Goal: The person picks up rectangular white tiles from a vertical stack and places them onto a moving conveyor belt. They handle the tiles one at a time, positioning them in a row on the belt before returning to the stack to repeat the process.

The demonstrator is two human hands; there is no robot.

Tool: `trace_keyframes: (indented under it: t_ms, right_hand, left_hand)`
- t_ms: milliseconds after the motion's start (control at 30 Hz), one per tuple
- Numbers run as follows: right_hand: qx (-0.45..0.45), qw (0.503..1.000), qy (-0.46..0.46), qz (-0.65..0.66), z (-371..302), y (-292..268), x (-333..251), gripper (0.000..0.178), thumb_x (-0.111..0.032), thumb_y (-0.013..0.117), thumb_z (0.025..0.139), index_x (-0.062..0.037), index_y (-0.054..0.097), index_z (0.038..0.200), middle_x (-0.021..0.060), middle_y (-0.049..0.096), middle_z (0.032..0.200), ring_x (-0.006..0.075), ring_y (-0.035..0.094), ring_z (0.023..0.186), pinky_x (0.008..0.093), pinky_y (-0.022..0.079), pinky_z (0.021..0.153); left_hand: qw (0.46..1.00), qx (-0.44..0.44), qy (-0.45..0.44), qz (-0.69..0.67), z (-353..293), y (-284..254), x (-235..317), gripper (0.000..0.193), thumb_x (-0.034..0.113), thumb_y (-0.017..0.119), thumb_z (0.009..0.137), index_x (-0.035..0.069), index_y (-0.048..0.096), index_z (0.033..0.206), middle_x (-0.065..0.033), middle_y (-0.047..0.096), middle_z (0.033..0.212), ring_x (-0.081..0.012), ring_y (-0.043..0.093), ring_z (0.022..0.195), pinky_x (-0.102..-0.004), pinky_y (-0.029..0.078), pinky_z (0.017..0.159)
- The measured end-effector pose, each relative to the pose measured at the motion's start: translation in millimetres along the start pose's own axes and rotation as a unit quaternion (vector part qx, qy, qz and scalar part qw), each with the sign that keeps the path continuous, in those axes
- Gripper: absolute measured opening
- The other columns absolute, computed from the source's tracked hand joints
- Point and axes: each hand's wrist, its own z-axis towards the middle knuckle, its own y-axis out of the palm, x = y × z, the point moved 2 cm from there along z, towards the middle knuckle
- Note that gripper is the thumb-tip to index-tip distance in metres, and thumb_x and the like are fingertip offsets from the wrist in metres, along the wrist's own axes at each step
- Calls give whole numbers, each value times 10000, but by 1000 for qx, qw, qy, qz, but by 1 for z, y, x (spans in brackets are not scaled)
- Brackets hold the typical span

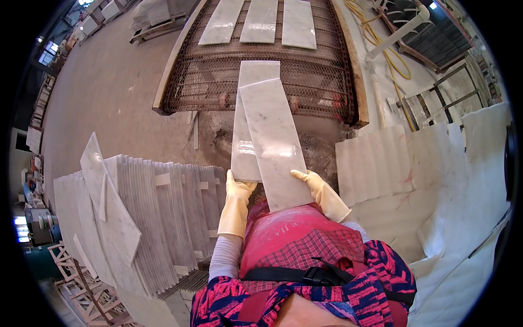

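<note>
Two long white marble tiles with grey veining lie crossed in front of me, the upper tile slanting over the lower tile. Their far ends reach the near part of a mesh conveyor. My left hand, in a cream rubber glove, grips the near left corner of the lower tile; some of its fingers are hidden underneath. With its thumb on top, my right hand, gloved alike, is closed on the right edge of the upper tile. That tile's near end touches my red apron.
Three more marble tiles lie farther up the brown mesh conveyor. At left stands a long row of upright tiles, with a loose tile leaning on it. White foam sheeting covers a surface at right. A yellow hose runs behind.
</note>
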Motion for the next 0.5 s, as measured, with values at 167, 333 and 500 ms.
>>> trace_keyframes:
  t_ms: [167, 333, 500]
  right_hand:
    - [15, 1000, 0, 1, -2, 7, -2, 485, -254, 758, 933, -22, 599, 1328, 158, 707, 1214, 309, 706, 1068, 479, 576, 939]
    - [10, 1000, -1, 10, 3, 8, -2, 513, -251, 763, 929, -31, 577, 1354, 156, 696, 1229, 308, 700, 1083, 487, 575, 949]
    - [22, 1000, -5, -7, 10, 8, 1, 496, -256, 747, 941, -32, 584, 1352, 148, 699, 1231, 302, 701, 1081, 483, 573, 956]
  left_hand:
    - [999, -39, -1, -2, 16, -9, 4, 573, 592, 433, 1033, 162, 516, 1401, -136, 553, 1451, -374, 549, 1310, -598, 421, 1090]
    - [999, -43, 0, 7, 20, -6, 5, 566, 589, 437, 1035, 164, 515, 1400, -139, 557, 1446, -377, 551, 1306, -595, 434, 1080]
    - [997, -77, 1, 11, 25, -12, 8, 580, 590, 423, 1039, 146, 511, 1401, -145, 547, 1454, -377, 548, 1309, -589, 435, 1087]
